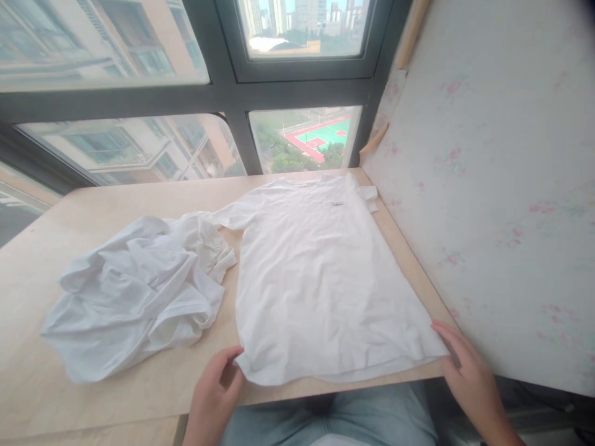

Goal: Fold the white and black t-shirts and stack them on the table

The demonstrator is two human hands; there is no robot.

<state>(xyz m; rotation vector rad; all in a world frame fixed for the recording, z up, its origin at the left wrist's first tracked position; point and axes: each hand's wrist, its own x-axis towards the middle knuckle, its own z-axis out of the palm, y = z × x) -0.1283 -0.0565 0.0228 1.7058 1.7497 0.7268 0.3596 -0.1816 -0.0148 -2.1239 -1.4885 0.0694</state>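
Observation:
A white T-shirt (311, 279) lies spread out on the wooden tabletop, its neckline toward the window and its hem toward me. Small dark lettering shows on its chest, and light wrinkles run across the body. My left hand (218, 387) pinches the left corner of the hem at the table's front edge. At the opposite corner, my right hand (465, 365) grips the right side of the hem, thumb and fingers around the fabric. Left of the shirt lies a crumpled heap of white clothing (144, 297), close to its left sleeve.
The pale wooden table (28, 371) reaches back to a dark-framed window (227, 93). A wall with floral paper (502, 217) runs close along the right side. My legs in light-blue jeans (325, 421) are below the front edge.

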